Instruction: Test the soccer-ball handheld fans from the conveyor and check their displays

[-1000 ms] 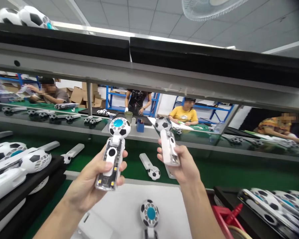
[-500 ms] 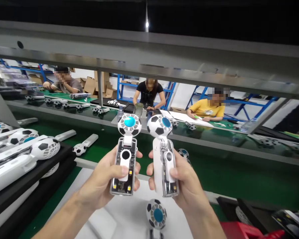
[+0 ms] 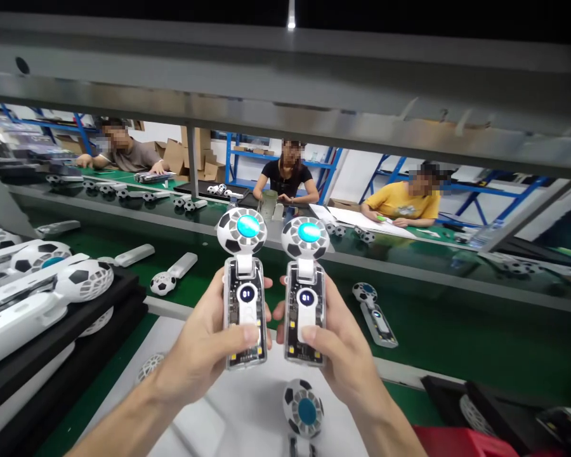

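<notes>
My left hand grips a handheld fan with a football-patterned head, a blue centre and a clear handle. A second fan of the same kind is in my right hand. Both fans stand upright, side by side, fronts facing me, each with a small lit display on the handle. My thumbs rest low on the handles. A third fan lies on the white mat just below my hands.
Black trays at the left hold several white fans. More fans lie on the green conveyor belt. A grey shelf beam runs overhead. Three people sit working at the far bench. A red item is at the lower right.
My right hand turned its fan from back-facing to front-facing and brought it beside the left one. Both handle displays are now lit. The view has tilted down.
</notes>
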Available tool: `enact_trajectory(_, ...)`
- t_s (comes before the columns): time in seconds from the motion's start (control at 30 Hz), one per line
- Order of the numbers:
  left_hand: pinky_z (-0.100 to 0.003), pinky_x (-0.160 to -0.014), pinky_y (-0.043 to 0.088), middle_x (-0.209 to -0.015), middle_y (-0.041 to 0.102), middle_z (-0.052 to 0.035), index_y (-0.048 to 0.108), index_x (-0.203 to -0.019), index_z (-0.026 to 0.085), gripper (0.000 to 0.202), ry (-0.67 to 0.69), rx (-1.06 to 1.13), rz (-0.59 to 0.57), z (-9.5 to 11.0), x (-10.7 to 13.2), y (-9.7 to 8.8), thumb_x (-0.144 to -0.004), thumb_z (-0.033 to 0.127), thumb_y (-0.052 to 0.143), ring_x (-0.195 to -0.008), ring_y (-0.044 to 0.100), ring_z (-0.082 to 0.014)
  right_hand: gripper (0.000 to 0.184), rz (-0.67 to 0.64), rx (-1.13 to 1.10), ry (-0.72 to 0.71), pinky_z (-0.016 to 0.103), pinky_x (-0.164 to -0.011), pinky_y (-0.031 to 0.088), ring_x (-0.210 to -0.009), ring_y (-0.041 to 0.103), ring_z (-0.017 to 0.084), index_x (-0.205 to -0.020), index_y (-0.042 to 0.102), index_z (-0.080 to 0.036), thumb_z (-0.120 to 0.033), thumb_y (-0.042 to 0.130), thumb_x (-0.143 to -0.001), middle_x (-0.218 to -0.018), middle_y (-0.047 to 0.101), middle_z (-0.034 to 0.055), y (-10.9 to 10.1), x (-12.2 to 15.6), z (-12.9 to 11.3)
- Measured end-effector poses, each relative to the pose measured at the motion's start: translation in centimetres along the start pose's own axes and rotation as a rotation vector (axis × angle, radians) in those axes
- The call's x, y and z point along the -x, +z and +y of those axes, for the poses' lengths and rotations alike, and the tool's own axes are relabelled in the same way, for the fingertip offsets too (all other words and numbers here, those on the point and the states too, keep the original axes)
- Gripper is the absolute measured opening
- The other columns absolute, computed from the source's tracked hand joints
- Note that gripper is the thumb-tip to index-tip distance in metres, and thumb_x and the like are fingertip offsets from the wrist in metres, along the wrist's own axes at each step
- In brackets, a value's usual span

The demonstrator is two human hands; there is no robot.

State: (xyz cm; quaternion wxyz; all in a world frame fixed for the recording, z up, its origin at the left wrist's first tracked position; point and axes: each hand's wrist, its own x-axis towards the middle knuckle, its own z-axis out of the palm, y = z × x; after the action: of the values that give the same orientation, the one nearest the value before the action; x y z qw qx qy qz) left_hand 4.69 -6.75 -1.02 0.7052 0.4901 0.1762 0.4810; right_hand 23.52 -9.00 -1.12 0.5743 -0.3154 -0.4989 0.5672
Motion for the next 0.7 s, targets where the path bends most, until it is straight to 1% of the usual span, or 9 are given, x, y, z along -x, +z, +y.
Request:
enact_trajectory(0.07, -0.023, -0.063, 0.050, -0.091, 0.063, -0.0023, 0.051, -0.125, 0.024, 0.055, -0.004, -0.007, 0.006, 0.07, -0.02, -0.12, -0.077, 0.025, 0.078, -0.074, 0.065, -0.0155, 0.088, -0.010, 0.023, 0.022, 0.031, -0.067, 0.054, -0.077, 0.063, 0.018, -0.153, 0.022, -0.028, -0.028, 0.072, -0.081, -0.102, 0.067, 0.0043, 0.02, 0.07, -0.23)
enact_trajectory(0.13, -0.023, -0.061, 0.049, -0.088, 0.062, -0.0014, 0.052, -0.124, 0.024, 0.056, 0.002, -0.005, 0.016, 0.11, -0.02, -0.19, -0.075, 0.023, 0.079, -0.071, 0.064, -0.0150, 0.090, 0.001, 0.044, 0.018, 0.031, -0.067, 0.054, -0.079, 0.063, 0.018, -0.154, 0.021, -0.028, -0.028, 0.072, -0.080, -0.098, 0.067, 0.0039, 0.01, 0.15, -0.40)
enact_trajectory(0.23, -0.024, -0.062, 0.050, -0.087, 0.061, -0.0012, 0.053, -0.124, 0.025, 0.055, 0.011, -0.001, 0.011, 0.16, 0.05, -0.10, -0.075, 0.023, 0.079, -0.070, 0.064, -0.0154, 0.087, 0.026, 0.064, -0.017, 0.032, -0.067, 0.054, -0.079, 0.063, 0.019, -0.154, 0.022, -0.028, -0.027, 0.071, -0.082, -0.099, 0.067, 0.0046, 0.00, 0.27, -0.61)
enact_trajectory(0.37, -0.026, -0.061, 0.050, -0.087, 0.062, -0.0023, 0.054, -0.122, 0.024, 0.047, -0.019, -0.007, 0.009, 0.23, 0.15, 0.16, -0.080, 0.025, 0.076, -0.069, 0.064, -0.0161, 0.080, 0.019, 0.056, -0.032, 0.030, -0.061, 0.052, -0.070, 0.063, 0.018, -0.153, 0.023, -0.028, -0.028, 0.066, -0.084, -0.095, 0.068, 0.0043, -0.07, 0.31, -0.76)
enact_trajectory(0.47, -0.026, -0.060, 0.051, -0.087, 0.062, -0.0021, 0.054, -0.121, 0.023, 0.046, -0.024, 0.008, -0.001, 0.24, 0.10, 0.28, -0.080, 0.025, 0.075, -0.069, 0.064, -0.0159, 0.079, 0.010, 0.063, -0.040, 0.030, -0.061, 0.051, -0.072, 0.063, 0.018, -0.153, 0.023, -0.028, -0.027, 0.066, -0.086, -0.096, 0.068, 0.0049, -0.22, 0.27, -0.63)
enact_trajectory(0.57, -0.026, -0.061, 0.051, -0.088, 0.062, -0.0018, 0.053, -0.121, 0.023, 0.046, -0.030, 0.025, -0.008, 0.23, 0.00, 0.33, -0.081, 0.024, 0.075, -0.069, 0.065, -0.0159, 0.075, -0.011, 0.076, -0.038, 0.029, -0.061, 0.051, -0.075, 0.063, 0.018, -0.152, 0.025, -0.030, -0.027, 0.064, -0.088, -0.101, 0.068, 0.0054, -0.30, 0.26, -0.38)
enact_trajectory(0.63, -0.026, -0.062, 0.052, -0.088, 0.063, -0.0020, 0.053, -0.120, 0.023, 0.045, -0.039, 0.033, -0.010, 0.24, -0.04, 0.36, -0.081, 0.023, 0.074, -0.069, 0.066, -0.0160, 0.073, -0.004, 0.081, -0.038, 0.029, -0.061, 0.052, -0.076, 0.063, 0.018, -0.151, 0.028, -0.031, -0.027, 0.065, -0.087, -0.103, 0.067, 0.0052, -0.24, 0.27, -0.26)
enact_trajectory(0.7, -0.026, -0.062, 0.052, -0.088, 0.063, -0.0023, 0.053, -0.120, 0.022, 0.044, -0.044, 0.040, -0.014, 0.26, -0.03, 0.39, -0.081, 0.023, 0.074, -0.069, 0.066, -0.0163, 0.073, 0.016, 0.082, -0.039, 0.029, -0.062, 0.052, -0.075, 0.063, 0.018, -0.150, 0.029, -0.031, -0.027, 0.065, -0.086, -0.101, 0.068, 0.0046, -0.11, 0.27, -0.23)
